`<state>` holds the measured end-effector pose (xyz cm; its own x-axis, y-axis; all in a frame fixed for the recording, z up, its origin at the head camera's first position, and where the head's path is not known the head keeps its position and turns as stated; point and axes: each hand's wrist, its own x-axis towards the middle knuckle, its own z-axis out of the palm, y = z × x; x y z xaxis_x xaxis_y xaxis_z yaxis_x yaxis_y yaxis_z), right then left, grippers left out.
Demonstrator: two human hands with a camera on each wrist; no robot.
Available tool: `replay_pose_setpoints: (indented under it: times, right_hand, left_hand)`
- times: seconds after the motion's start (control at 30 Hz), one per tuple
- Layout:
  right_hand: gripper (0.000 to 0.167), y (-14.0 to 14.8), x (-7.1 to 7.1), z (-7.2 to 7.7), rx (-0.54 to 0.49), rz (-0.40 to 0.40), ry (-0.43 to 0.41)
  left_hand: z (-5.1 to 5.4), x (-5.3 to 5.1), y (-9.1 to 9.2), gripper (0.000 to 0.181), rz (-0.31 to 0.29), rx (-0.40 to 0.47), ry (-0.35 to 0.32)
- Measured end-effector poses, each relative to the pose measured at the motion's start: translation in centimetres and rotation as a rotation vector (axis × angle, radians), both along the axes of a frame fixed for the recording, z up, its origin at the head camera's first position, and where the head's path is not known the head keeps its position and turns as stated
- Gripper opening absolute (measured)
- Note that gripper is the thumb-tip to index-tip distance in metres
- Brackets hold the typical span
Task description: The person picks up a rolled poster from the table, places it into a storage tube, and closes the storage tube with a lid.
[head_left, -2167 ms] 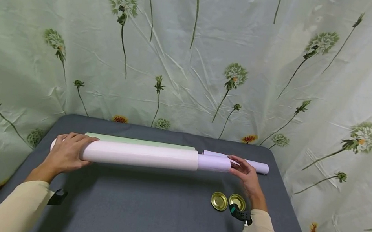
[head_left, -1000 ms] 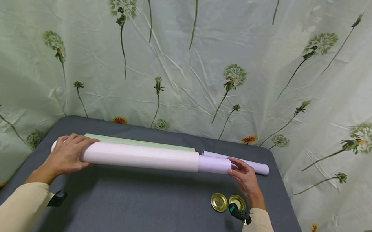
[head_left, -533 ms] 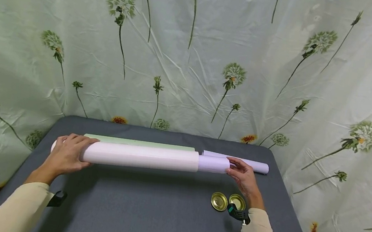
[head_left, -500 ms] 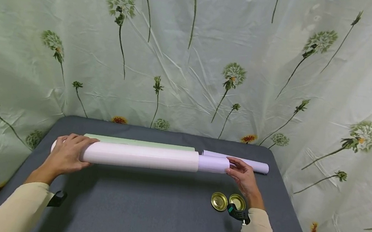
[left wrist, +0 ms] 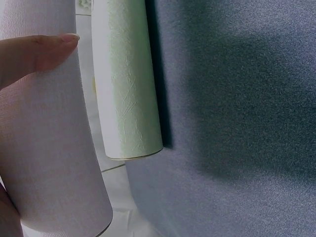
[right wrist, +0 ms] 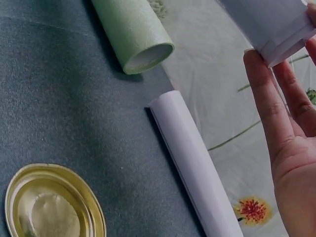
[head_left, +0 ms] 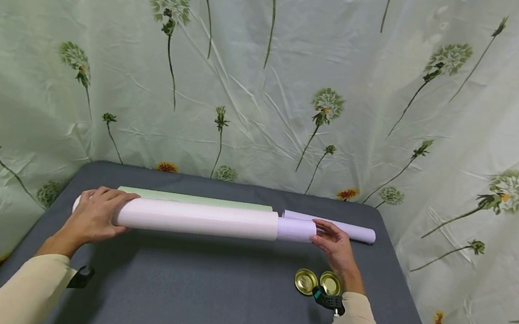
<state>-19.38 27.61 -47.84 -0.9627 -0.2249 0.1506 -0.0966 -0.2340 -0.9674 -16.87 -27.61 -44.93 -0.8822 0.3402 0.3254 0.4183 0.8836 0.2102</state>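
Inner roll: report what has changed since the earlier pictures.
The inner roll has slid farther left into the pink tube, so less sticks out; the right hand moved left with it. Nothing was newly gripped or let go. The left hand, green tube, back roll and lids stayed put.

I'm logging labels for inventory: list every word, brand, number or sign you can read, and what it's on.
No readable text: none on the pale pink tube, lavender roll, green tube, loose paper roll or gold lids.
Left sleeve: possible faint marks, too small to read.
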Motion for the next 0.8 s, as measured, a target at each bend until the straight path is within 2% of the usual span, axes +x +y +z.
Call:
replay_pose_setpoints:
  times: [0.33,0.57,0.8]
  right_hand:
    - [0.044,-1.2,-0.2,0.1,0.013,0.004,0.059]
    - [0.041,-2.4,-0.3,-0.2,0.001,0.026,0.073]
    - [0.041,-2.6,0.0,-0.2,0.036,-0.018,0.070]
  left_hand:
    - [0.2,0.2,0.0,0.066,0.022,-0.011,-0.037]
    - [0.2,0.6,-0.5,0.067,0.027,-0.009,-0.004]
    - [0.0,0.4,-0.1,0.066,0.024,-0.016,-0.020]
